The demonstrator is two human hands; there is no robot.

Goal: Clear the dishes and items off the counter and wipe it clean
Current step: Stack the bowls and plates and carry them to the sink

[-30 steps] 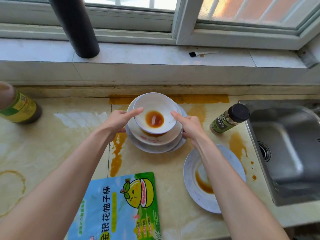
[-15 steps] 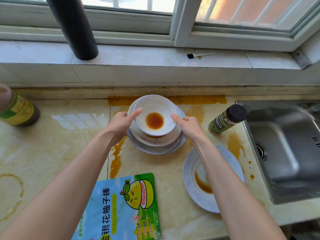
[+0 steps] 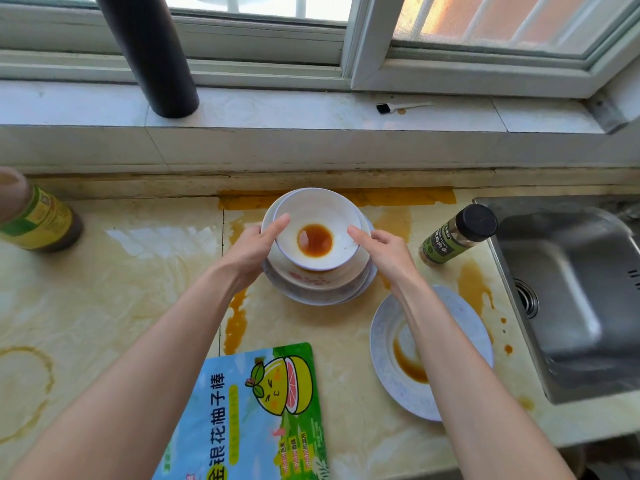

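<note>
Daylight came through a white-framed sliding window (image 3: 367, 39) above a pale stone sill (image 3: 311, 109). A thick black pipe (image 3: 149, 53) stood on the sill at the left, and a small brush (image 3: 398, 107) lay further right. Below, the yellowish marbled worktop (image 3: 121, 289) met a steel sink (image 3: 571, 289) on the right.

One wide-angle camera, worn on the person's head, gives the only view. It faces forward and steeply down onto the worktop (image 3: 104, 278), near enough that both forearms rise from the bottom edge and fill much of the lower frame. The left hand (image 3: 247, 252) and right hand (image 3: 389, 259) sit just above frame centre, either side of the stack of dishes (image 3: 322, 285). The window sill (image 3: 311, 112) spans the top at 12 o'clock, its lines bowed by the lens. The sink (image 3: 571, 306) lies at 3 o'clock, and a bottle (image 3: 38, 220) at 9 o'clock is cut by the left edge.
</note>
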